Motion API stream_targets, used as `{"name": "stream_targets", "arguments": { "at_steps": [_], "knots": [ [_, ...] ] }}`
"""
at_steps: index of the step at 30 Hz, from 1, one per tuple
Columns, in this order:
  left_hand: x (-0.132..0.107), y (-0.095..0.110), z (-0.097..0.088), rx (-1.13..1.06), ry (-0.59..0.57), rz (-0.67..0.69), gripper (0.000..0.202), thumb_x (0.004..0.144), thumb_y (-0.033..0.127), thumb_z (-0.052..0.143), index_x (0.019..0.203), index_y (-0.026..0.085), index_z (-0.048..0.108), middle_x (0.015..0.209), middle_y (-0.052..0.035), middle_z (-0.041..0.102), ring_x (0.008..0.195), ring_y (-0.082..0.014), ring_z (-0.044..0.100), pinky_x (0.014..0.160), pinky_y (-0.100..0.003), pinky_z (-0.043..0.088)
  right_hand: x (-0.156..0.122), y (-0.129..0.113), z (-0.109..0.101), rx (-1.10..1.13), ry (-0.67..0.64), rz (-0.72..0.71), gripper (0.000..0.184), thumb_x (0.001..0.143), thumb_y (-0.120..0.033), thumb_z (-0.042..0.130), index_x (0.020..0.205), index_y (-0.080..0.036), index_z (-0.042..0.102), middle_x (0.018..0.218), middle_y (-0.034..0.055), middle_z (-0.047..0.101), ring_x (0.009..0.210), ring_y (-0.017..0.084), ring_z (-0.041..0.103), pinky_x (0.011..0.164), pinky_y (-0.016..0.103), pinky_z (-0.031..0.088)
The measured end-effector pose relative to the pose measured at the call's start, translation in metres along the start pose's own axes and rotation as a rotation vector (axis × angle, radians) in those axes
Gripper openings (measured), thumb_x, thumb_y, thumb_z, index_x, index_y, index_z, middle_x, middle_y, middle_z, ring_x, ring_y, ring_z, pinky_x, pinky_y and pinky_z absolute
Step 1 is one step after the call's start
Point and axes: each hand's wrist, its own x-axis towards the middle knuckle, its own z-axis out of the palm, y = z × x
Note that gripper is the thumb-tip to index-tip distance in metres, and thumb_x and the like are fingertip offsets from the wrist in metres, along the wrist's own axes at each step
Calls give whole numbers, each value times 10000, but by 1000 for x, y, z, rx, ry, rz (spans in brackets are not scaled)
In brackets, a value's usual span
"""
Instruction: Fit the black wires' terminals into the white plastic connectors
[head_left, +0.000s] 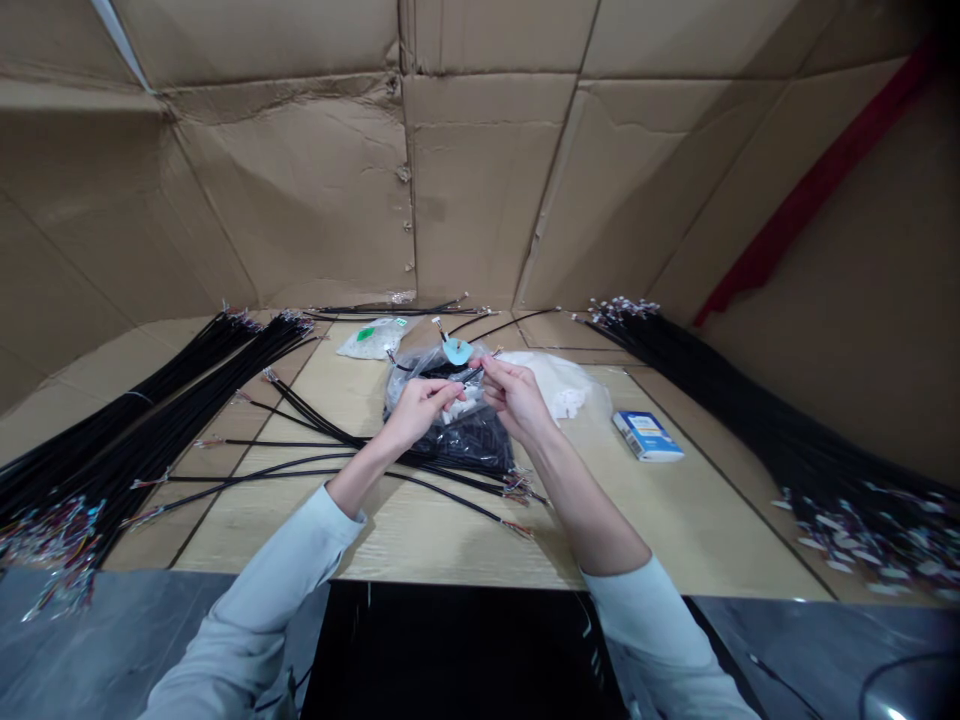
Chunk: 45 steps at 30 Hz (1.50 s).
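Observation:
My left hand (418, 405) and my right hand (512, 393) meet above the middle of the wooden table (675, 520), fingers pinched together on the end of a thin black cable (470, 374). Right under them lies a clear plastic bag (465, 430) full of small black parts. Several loose black cables (315, 440) with coloured wire ends fan out on the table to the left of my hands. Both forearms wear pale sleeves.
A thick bundle of black cables (135, 420) lies along the left, another bundle (750, 420) along the right. A blue and white small box (647, 436) sits right of centre, white plastic bags (566, 385) behind the hands. Cardboard walls (465, 180) enclose the table.

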Motion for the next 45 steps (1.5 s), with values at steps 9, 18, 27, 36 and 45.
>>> {"name": "stream_targets", "arguments": {
  "at_steps": [9,18,27,36,45],
  "knots": [
    [-2,8,3,-119,18,-92,425,656,503,611,705,82,585,480,63,319,371,-16,191,397,-208,85,-2,7,8,27,21,-36,392,584,-442,710,762,-113,591,480,-103,158,429,28,99,420,218,47],
    [-2,9,3,-172,16,-91,442,625,518,644,685,86,569,482,64,331,355,-9,199,382,-194,87,-1,18,14,57,67,-76,393,581,-451,712,747,-110,608,470,-98,181,416,23,114,414,210,50],
    [-1,5,2,-206,15,-80,455,623,538,648,639,102,518,474,65,312,353,-5,189,377,-186,85,-2,30,19,4,39,-55,395,624,-490,672,761,-123,620,506,-56,334,416,21,162,399,204,76],
    [0,15,-1,-208,64,-88,425,631,496,645,709,87,563,517,59,329,374,-4,203,378,-186,92,-1,12,13,-26,3,-29,448,611,-474,680,866,-109,638,519,-70,296,433,25,142,403,201,78],
    [2,25,-13,-340,282,-108,337,708,316,572,1001,152,537,498,86,231,372,-15,180,391,-163,76,72,4,1,-735,-113,-89,218,673,-79,449,798,-117,623,642,-17,548,571,76,425,543,183,328]
  ]
}}
